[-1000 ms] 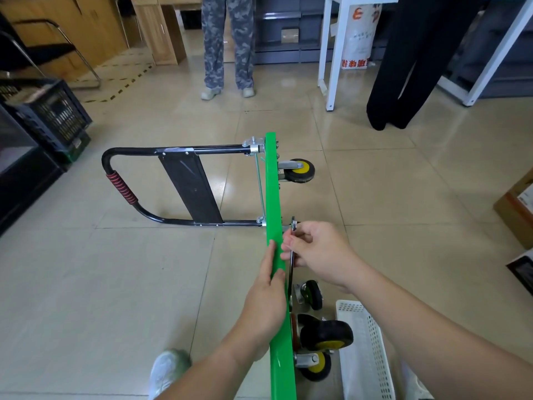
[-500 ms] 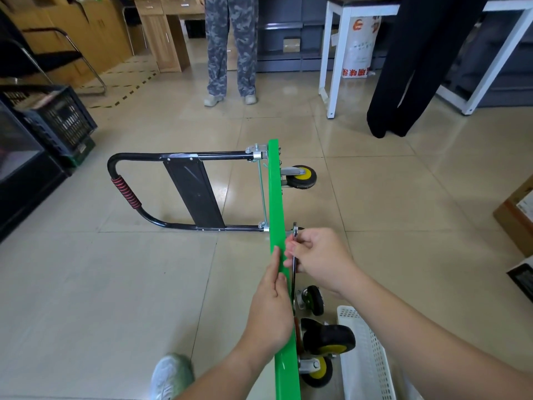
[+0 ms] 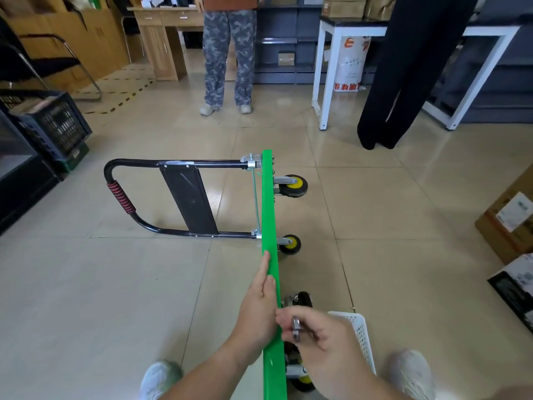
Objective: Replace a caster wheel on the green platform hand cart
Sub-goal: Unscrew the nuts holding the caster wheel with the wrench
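The green platform cart (image 3: 268,203) stands on its side edge on the floor, its black handle (image 3: 121,197) lying out to the left. Two yellow-hubbed caster wheels show at the far end, one (image 3: 294,185) beyond the other (image 3: 290,244). My left hand (image 3: 259,307) rests on the deck's upper edge with fingers straight. My right hand (image 3: 326,339) pinches a metal wrench (image 3: 297,329) just right of the deck, near me. A loose black caster (image 3: 301,298) lies behind that hand. Another wheel (image 3: 302,379) shows below my wrist.
A white plastic basket (image 3: 362,339) sits under my right forearm. Two people stand ahead, one in camouflage trousers (image 3: 227,56), one in black trousers (image 3: 403,82). A white table frame (image 3: 326,73), a dark crate (image 3: 52,125) at left and cardboard boxes (image 3: 510,215) at right ring the floor.
My right hand drew back toward me with the wrench, away from the caster mount by the handle hinge. That wheel is now uncovered. My left hand stayed on the deck edge.
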### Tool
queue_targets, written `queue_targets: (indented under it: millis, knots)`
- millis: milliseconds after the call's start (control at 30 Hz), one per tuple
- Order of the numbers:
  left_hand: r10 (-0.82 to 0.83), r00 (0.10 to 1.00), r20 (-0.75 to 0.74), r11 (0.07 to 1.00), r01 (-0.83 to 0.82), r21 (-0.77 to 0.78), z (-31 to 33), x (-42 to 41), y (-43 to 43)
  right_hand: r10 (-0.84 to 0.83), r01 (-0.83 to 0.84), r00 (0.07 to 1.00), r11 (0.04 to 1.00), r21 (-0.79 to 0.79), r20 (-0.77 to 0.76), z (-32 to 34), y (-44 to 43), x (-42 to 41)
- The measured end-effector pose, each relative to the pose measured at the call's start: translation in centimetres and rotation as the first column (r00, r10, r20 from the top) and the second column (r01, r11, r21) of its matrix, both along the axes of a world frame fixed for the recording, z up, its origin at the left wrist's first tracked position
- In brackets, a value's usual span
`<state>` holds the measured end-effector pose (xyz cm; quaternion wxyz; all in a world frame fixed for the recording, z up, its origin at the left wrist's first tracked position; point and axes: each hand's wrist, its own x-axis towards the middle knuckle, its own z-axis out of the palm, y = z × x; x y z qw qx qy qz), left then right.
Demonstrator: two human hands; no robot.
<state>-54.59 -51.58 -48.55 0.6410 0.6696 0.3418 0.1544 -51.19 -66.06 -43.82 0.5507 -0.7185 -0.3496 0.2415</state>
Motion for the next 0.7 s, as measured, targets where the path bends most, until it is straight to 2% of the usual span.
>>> queue_targets:
  millis: [100,233,300,367,400,467,533,700]
  knots:
    - [-0.001,1.0,-0.021,1.0,0.001,0.011,0.5,0.1,-0.3,-0.041,0.026,0.986,0.995,0.097,0.162,-1.6,-1.4,-0.6]
    - [-0.008,1.0,-0.012,1.0,0.008,0.014,1.0,-0.1,-0.7,-0.02,-0.03,0.955,0.986,0.163,0.297,-1.5,-2.2,-0.6]
    - [-0.023,1.0,-0.019,1.0,0.023,0.01,1.1,-0.2,-0.7,-0.035,-0.023,0.953,0.982,0.187,0.301,-1.2,-2.4,-0.4]
    - [-0.039,0.998,-0.041,0.999,0.039,0.003,1.1,-0.2,-0.4,-0.116,0.064,0.949,0.981,0.181,0.292,-0.2,-1.8,0.3]
    - [-0.047,0.997,-0.055,0.999,0.046,-0.006,1.2,-0.1,-0.3,-0.159,0.116,0.954,0.977,0.176,0.253,0.4,-1.3,1.0]
    - [-0.066,0.996,-0.059,0.998,0.065,-0.011,1.4,-0.3,-0.2,-0.19,0.189,0.982,0.968,0.168,-0.011,1.7,0.3,3.0]
    - [-0.076,0.995,-0.062,0.997,0.074,-0.034,1.5,-0.3,-0.2,-0.196,0.238,0.947,0.96,0.147,-0.253,2.8,2.0,5.4]
    - [-0.076,0.995,-0.069,0.997,0.074,-0.035,1.6,-0.2,-0.3,-0.138,0.156,0.929,0.987,0.025,-0.344,3.9,5.0,8.5]
